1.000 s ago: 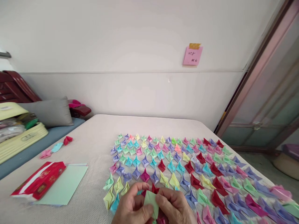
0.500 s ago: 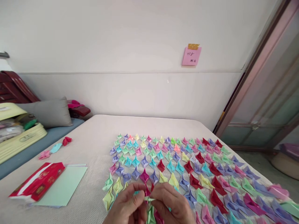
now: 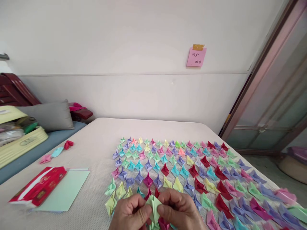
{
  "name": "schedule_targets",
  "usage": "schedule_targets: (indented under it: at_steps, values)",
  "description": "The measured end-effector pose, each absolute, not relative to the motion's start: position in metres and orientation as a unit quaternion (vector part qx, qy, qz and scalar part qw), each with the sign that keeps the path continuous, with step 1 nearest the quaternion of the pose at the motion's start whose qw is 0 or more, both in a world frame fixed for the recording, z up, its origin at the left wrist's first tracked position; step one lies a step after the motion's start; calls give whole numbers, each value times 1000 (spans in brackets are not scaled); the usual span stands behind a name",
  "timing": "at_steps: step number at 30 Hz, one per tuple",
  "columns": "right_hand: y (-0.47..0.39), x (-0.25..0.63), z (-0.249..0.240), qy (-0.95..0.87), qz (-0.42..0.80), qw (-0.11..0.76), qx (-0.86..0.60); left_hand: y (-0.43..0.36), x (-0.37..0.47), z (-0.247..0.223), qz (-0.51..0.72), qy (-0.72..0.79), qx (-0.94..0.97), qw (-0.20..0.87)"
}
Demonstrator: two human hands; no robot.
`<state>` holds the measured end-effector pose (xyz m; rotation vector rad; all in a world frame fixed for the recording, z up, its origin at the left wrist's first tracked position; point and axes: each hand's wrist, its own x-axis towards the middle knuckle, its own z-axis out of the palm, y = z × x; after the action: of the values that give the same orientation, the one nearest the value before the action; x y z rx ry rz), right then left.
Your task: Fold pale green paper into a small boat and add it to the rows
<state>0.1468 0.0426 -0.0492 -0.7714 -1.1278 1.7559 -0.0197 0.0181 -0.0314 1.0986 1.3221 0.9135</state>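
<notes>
Turned edge-on half a second ago, the pale green folded paper (image 3: 153, 206) now faces the camera as a diamond with a crease down its middle. It sits between the left hand (image 3: 135, 211) and the right hand (image 3: 179, 209), above the nearest rows of folded paper pieces (image 3: 148, 180) on the surface (image 3: 100, 134). Fingers of both hands pinch its side edges, thumbs in front; fingertips behind it are hidden. It looks light and thin, probably crisp enough to hold creases yet easily crushed or torn. Side edges seem the best hold, with light, even pressure, sparing its slim points.
</notes>
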Motion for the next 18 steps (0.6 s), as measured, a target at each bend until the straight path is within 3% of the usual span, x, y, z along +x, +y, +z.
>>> schedule_targets:
  at_steps: [12,18]
  values:
    - [45,146,-57,-477,669,459,-337,21,-27,-31,403,536,447,592]
    - [41,150,-47,-603,522,476,-371,17,-26,-29,403,578,530,472]
